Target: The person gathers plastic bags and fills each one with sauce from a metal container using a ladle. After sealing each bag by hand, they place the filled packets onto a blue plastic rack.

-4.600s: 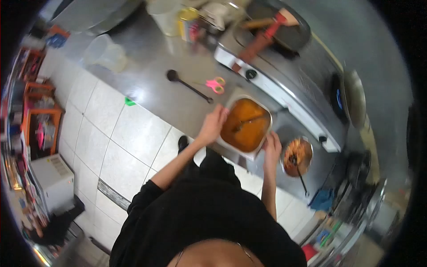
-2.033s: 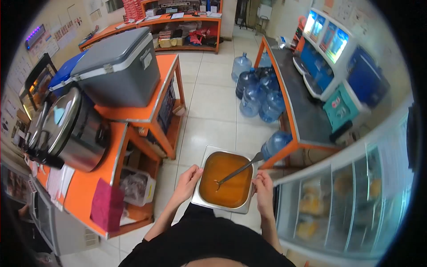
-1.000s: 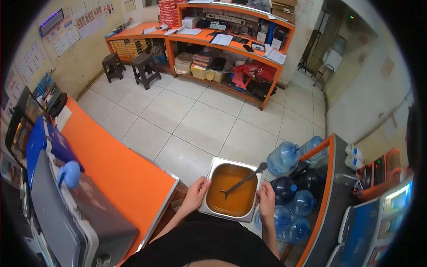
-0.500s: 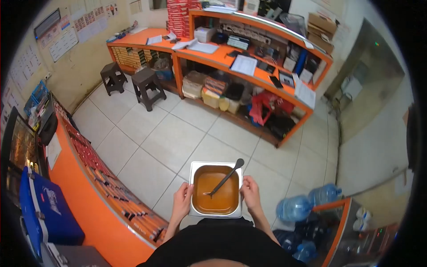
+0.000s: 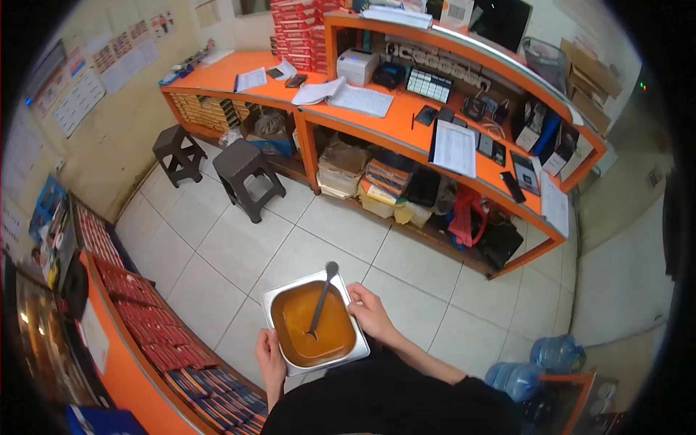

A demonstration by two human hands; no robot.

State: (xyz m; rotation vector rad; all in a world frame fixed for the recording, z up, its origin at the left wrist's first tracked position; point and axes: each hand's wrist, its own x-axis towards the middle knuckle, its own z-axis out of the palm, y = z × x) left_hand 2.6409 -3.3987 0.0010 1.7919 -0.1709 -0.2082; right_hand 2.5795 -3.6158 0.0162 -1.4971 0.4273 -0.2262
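Left hand (image 5: 270,355) grips the pan (image 5: 271,299) at eight o'clock; right hand (image 5: 370,313) likewise at two. Carrying, apparently; next calls for levelness.

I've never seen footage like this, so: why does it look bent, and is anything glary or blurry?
In the head view, a wide lens probably bows the long orange counter and leaves black corners; glare brightens the counter's curved upper edge in the head view; the head view shows the square silver metal pan fairly crisp, the blue plastic bottles softer.
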